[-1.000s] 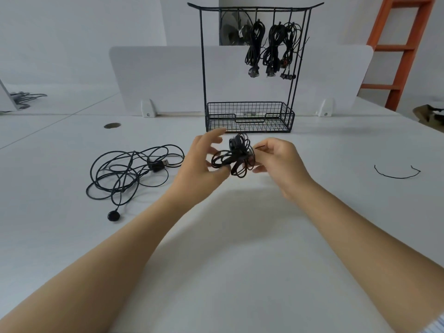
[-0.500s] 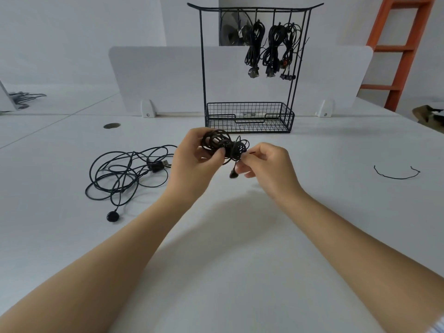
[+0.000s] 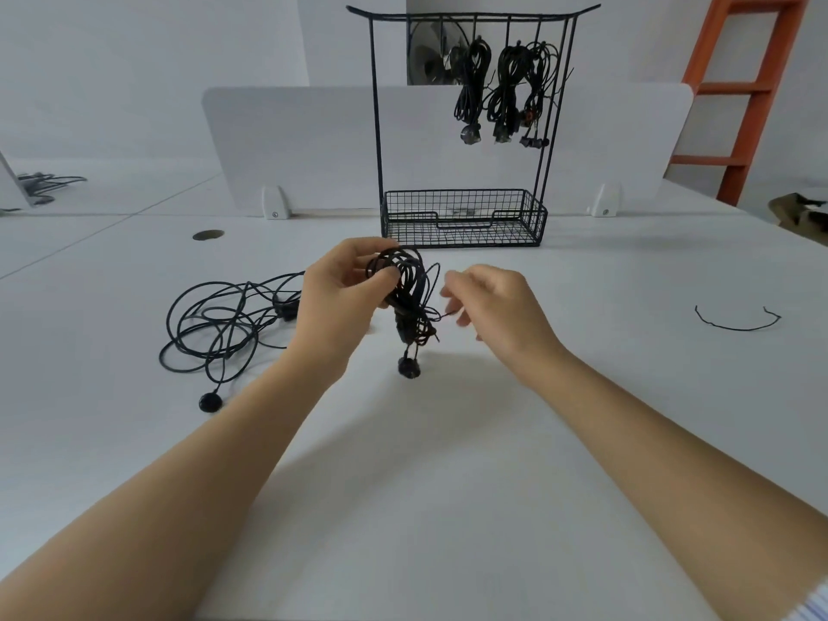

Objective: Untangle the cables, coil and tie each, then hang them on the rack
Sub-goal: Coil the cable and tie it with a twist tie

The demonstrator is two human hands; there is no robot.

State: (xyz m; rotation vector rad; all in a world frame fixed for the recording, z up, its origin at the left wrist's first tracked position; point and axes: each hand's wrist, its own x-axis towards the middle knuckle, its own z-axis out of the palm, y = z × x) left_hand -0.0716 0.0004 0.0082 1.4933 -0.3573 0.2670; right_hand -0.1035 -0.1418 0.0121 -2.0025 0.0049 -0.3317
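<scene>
My left hand (image 3: 340, 298) grips a coiled black cable (image 3: 410, 284) by its upper loops, just above the table; the plug end (image 3: 408, 366) hangs down below the coil. A thin tie is wound round the coil's lower part and its end sticks out to the right. My right hand (image 3: 493, 307) hovers just right of the coil with fingers loosely curled, its fingertips close to that tie end. A tangled loose black cable (image 3: 219, 324) lies on the table to the left. The black wire rack (image 3: 375, 105) stands behind, with three tied bundles (image 3: 506, 91) hanging from its top bar.
The rack's wire basket (image 3: 461, 217) sits at its base against a white divider panel (image 3: 291, 145). A spare black tie (image 3: 735, 325) lies on the table at the right. An orange ladder (image 3: 752, 91) stands at the back right. A round cable hole (image 3: 208, 235) is at the left.
My left hand has turned the coil so that it hangs upright with the plug dangling. My right hand has drawn away to the right and loosened its pinch on the tie.
</scene>
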